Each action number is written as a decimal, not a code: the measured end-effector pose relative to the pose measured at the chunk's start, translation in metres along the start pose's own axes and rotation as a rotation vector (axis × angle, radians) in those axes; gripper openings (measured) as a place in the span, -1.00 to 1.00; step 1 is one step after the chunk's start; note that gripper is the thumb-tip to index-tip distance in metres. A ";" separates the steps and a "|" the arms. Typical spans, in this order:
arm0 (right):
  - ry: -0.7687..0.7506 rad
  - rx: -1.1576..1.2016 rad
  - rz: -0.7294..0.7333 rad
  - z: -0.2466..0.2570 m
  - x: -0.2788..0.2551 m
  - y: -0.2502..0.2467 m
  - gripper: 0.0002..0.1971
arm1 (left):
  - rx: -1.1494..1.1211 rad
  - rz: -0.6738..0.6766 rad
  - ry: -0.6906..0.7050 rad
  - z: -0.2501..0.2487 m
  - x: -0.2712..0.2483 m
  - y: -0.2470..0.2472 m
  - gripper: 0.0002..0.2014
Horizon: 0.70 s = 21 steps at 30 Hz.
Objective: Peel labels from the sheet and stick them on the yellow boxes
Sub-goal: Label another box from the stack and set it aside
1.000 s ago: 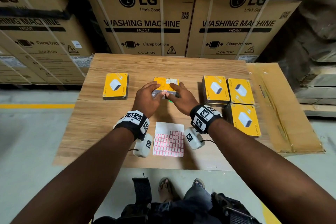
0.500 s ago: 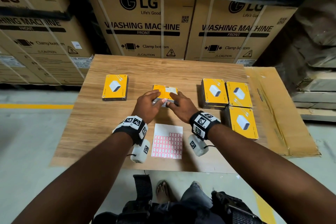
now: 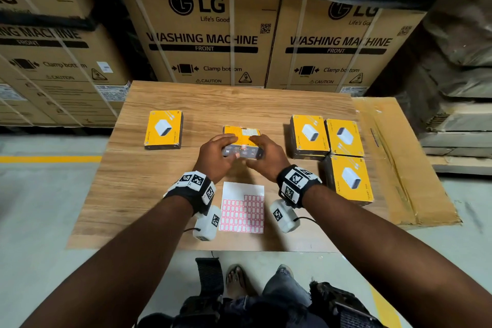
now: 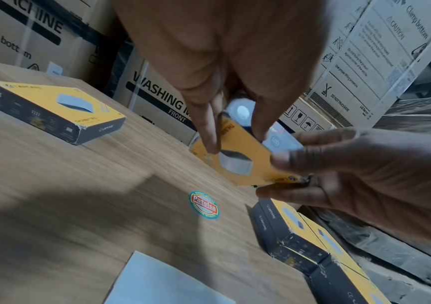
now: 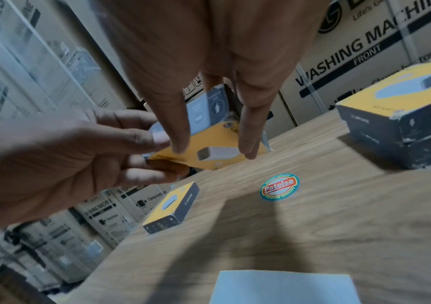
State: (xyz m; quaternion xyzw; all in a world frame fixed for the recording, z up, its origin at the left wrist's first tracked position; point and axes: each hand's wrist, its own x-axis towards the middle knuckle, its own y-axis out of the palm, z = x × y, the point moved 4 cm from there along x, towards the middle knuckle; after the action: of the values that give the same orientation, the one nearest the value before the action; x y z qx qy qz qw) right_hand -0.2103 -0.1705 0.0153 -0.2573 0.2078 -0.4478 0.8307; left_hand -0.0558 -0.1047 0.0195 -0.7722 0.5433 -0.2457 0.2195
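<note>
Left hand: left hand (image 3: 217, 156) grips the left end of a yellow charger box (image 3: 241, 132), thumb on the near dark side, fingers curled over the top and underneath.
Right hand: right hand (image 3: 266, 157) grips the right end of the same box, mirror fashion, fingers wrapped round its edge.
Held box: lifted clear of the tabletop (image 3: 149, 194) at its middle and tipped, so its dark side panel faces the person; a small red-edged label (image 3: 244, 146) sits on that panel between the two thumbs.
Long axis: the box runs left to right, spanning from one hand to the other.
Label sheet: label sheet (image 3: 241, 208) lies flat just behind both wrists, near the front edge, top rows already bare.
Nearer hand: both wrists sit about equally close to the sheet; neither has a clear advantage.
Finished side, a guess: one yellow box (image 3: 163, 129) lies alone toward the left edge.
Waiting boxes: three yellow boxes (image 3: 343, 138) cluster at the right edge, closest to the right hand.
Likely next: set this box down, probably leftward.
</note>
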 end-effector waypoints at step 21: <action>0.340 0.384 -0.057 -0.067 -0.017 -0.056 -0.71 | 0.078 0.292 -0.211 -0.011 -0.001 0.059 -0.70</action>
State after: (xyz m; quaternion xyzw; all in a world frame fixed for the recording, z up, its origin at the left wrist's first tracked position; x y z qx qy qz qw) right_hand -0.2932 -0.1985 -0.0006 -0.0218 0.2484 -0.5391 0.8045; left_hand -0.1063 -0.1229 -0.0073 -0.6976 0.6136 -0.1498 0.3382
